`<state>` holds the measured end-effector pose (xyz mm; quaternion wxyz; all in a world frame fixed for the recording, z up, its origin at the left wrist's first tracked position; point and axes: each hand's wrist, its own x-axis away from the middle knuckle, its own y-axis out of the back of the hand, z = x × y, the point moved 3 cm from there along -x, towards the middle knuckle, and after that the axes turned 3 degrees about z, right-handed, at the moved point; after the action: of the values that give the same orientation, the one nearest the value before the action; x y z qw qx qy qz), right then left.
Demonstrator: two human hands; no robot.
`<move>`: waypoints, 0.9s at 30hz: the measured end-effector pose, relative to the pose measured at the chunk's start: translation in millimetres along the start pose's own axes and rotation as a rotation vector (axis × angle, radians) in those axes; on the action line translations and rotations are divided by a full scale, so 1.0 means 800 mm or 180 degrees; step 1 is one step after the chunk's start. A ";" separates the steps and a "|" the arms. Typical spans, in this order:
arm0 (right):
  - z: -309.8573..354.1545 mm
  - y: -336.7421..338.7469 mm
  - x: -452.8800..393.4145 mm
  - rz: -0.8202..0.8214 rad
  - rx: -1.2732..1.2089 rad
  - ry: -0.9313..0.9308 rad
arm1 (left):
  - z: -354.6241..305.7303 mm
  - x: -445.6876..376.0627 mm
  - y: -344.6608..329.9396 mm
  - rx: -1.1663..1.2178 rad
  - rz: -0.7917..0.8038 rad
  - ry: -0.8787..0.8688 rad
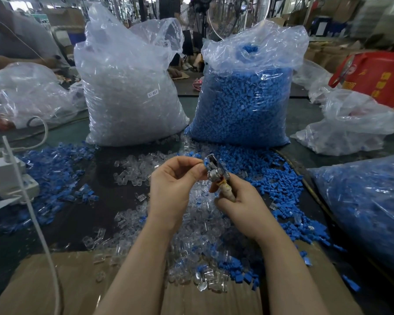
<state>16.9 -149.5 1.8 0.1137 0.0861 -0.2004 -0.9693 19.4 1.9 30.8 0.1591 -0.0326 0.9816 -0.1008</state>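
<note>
One silver tool [215,172] with a taped handle is in front of the one blue-filled bag [243,105]. The right hand [239,201] grips its handle; the left hand [175,180] pinches one blue cap [206,165] at its head.

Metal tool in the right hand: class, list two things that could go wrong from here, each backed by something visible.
1. The left hand pinches a blue piece at the head of the metal tool, which the right hand grips by its wrapped handle; a fingertip might get nipped if the tool closes.
2. The piece could slip and drop among the loose clear parts and blue parts spread below, where it would be hard to find.
</note>
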 end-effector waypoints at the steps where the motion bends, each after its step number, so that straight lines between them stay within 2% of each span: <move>1: 0.000 0.000 0.000 0.0005 -0.0017 0.0010 | 0.000 0.000 -0.001 -0.0003 0.0004 -0.0006; 22: 0.000 -0.002 -0.002 -0.0290 0.0273 0.0212 | -0.006 0.000 -0.003 -0.0047 -0.0013 -0.0008; 25: 0.002 0.001 -0.002 -0.0562 0.0412 0.0227 | -0.015 -0.008 0.023 -0.0486 -0.0172 -0.0025; 27: -0.001 0.008 0.000 -0.0770 0.0513 0.0157 | -0.017 -0.013 0.063 -0.1415 -0.0672 -0.0092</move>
<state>18.5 -155.6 4.2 -0.0064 0.1423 -0.2629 -0.9542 23.6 54.6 36.1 0.1507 -0.1706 0.9684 0.1021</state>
